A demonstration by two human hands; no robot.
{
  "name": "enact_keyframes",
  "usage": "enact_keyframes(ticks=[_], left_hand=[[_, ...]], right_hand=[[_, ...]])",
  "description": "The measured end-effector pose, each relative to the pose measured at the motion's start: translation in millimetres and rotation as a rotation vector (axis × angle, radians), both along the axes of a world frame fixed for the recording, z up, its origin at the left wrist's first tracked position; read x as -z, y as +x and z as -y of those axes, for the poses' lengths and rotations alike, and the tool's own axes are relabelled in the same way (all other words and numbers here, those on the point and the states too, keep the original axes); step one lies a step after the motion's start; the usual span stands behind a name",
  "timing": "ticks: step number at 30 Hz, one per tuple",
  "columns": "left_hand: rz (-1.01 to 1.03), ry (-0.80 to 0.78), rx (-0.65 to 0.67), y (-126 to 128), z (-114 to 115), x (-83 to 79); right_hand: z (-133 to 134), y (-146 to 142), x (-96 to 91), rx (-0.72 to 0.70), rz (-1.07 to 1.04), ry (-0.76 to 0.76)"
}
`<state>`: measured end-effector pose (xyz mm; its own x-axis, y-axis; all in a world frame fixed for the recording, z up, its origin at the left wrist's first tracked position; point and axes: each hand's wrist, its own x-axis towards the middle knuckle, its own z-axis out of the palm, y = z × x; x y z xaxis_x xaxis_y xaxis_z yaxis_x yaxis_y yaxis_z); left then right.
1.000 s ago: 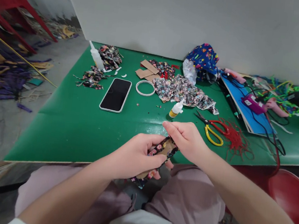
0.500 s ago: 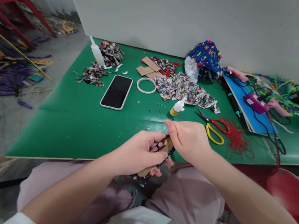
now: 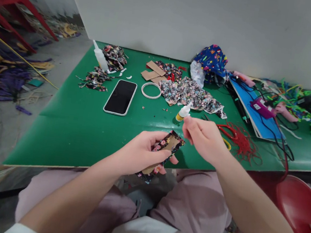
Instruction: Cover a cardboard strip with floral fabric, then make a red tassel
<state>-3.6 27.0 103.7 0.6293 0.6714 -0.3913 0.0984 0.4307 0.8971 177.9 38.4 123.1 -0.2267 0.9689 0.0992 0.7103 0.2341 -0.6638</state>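
My left hand (image 3: 142, 154) is closed round a small cardboard piece wrapped in dark floral fabric (image 3: 166, 145), held over the near edge of the green table (image 3: 86, 123). My right hand (image 3: 202, 137) hovers just right of the piece, apart from it, fingers curled loosely with nothing visible in them. A small glue bottle with a yellow base (image 3: 183, 112) stands on the table just beyond my right hand. Red-and-yellow scissors (image 3: 227, 134) lie partly hidden behind that hand.
A black phone (image 3: 121, 97), a white ring (image 3: 151, 90), cardboard pieces (image 3: 152, 72), floral fabric scraps (image 3: 189, 92) and a white bottle (image 3: 100, 57) lie across the table. Red thread (image 3: 243, 142), a blue board (image 3: 254, 109), cables and glue guns crowd the right. A red stool (image 3: 299, 210) stands at right.
My right hand has let go of the fabric-covered piece and lifted up and to the right, toward the glue bottle. My left hand keeps hold of the piece, now tilted more into view.
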Motion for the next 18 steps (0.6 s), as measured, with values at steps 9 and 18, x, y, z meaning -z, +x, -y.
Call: enact_keyframes(ticks=[9,18], left_hand=[[-0.032,0.02,0.024,0.5,1.4,-3.8],[-0.043,-0.04,0.054,1.8,0.7,0.3]], right_hand=[[2.9,-5.5,10.6,-0.173,0.253,0.126],[7.3,-6.0,20.2,-0.169,0.552,0.384]])
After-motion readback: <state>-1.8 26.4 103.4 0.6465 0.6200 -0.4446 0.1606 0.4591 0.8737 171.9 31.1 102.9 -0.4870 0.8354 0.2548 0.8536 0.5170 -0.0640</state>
